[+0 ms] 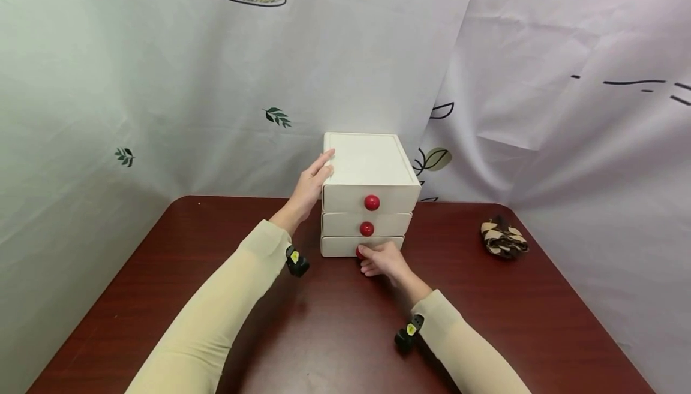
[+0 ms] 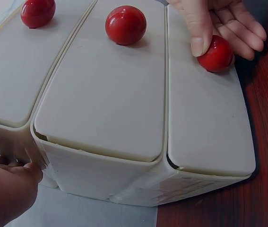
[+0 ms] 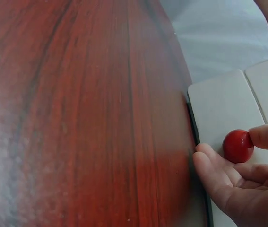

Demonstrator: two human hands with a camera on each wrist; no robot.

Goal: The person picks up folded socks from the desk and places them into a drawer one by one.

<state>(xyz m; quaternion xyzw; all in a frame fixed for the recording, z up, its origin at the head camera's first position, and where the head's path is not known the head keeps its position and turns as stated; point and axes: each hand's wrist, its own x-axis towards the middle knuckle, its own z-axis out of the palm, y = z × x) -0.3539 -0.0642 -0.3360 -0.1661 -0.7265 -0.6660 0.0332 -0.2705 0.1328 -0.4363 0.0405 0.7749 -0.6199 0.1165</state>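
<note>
A white drawer unit with three stacked drawers stands at the back of the table, each drawer with a round red knob. My right hand pinches the lowest drawer's knob, thumb on one side and fingers on the other. In the left wrist view that same knob shows partly behind the thumb. All three drawer fronts look pushed in. At the unit's upper left edge rests my left hand, fingertips reaching onto the top. The middle knob and top knob are untouched.
A folded brown and cream checked cloth lies at the right of the dark red wooden table. Close behind the table hangs a pale curtain with leaf prints, and it also runs along both sides.
</note>
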